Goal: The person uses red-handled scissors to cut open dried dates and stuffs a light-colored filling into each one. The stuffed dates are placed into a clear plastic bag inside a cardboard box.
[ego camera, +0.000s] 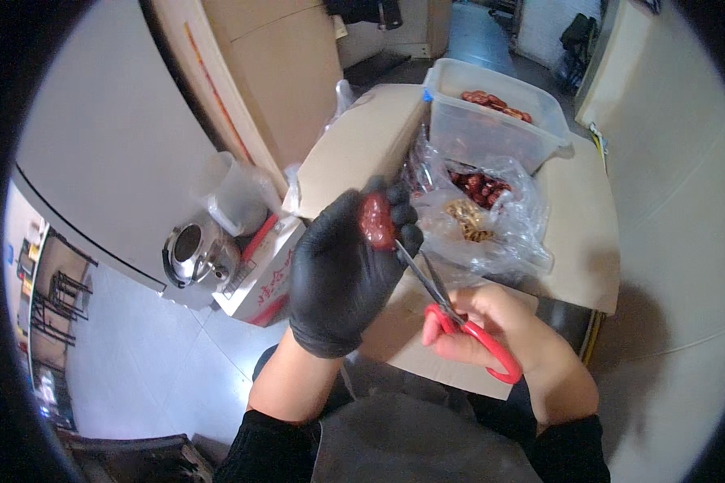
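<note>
My left hand (350, 278), in a black glove, is palm up and holds a wrinkled dried red date (377, 222) against its fingers. Bare, my right hand (489, 329) grips red-handled scissors (496, 350); their blades are parted, and one tip meets the lower end of the date. Beyond the hands, a clear plastic bag (528, 241) holds more red dates (480, 188) and a smaller bag of brownish pieces (468, 220), whose kind I cannot tell. A translucent plastic tub (489, 136) behind it contains dates (495, 105).
An open cardboard box (580, 223) with spread flaps stands before me, under the tub and bag. On the left are a steel kettle (208, 256), a translucent plastic pitcher (232, 199) and a white and red carton (263, 278). A wall (689, 241) runs along the right.
</note>
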`<state>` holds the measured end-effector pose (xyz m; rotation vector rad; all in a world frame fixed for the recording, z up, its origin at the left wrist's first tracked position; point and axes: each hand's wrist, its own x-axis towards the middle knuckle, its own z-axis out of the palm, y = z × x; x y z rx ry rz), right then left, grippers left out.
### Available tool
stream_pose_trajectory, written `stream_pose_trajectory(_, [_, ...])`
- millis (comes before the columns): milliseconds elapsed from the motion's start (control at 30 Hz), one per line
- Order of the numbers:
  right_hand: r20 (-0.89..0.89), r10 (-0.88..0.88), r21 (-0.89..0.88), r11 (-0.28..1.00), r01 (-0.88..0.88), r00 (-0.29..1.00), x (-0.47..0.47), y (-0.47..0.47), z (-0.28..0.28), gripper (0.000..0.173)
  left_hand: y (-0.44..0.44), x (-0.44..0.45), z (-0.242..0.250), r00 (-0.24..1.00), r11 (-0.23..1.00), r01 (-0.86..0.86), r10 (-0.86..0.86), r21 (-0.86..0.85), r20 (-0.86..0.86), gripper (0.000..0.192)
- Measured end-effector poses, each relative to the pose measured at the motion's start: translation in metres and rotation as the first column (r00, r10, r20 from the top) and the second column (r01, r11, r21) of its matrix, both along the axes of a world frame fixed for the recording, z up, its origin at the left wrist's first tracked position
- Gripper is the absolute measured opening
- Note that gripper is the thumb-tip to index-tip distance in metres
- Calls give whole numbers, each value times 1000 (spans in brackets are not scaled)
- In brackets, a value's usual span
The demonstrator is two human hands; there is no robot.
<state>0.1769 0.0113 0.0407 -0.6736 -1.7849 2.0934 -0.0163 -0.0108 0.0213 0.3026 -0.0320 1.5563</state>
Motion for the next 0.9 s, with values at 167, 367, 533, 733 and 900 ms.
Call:
stream_pose_trajectory(167, [48,80,-109,991,-74,996,-13,4,-21,22,2,-11,0,988,999,-12,6,40,155,29])
stream_pose_trajectory(367, [79,21,-139,990,-10,997,-14,6,-32,26,6,-11,-4,991,990,-66,50,126,124,30])
stream_pose_trajectory(533, [62,-28,-75,997,33,998,-12,4,-32,25,6,2,-5,971,967,-216,228,133,-79,29])
stream_pose_trajectory(733, [82,-199,-25,979,202,977,-11,3,-24,25,12,23,-8,928,960,-249,273,125,-251,31])
stream_pose_trajectory(900, [231,-193,122,978,169,953,-12,11,-20,23,13,25,-10,946,979,-191,204,75,-253,36])
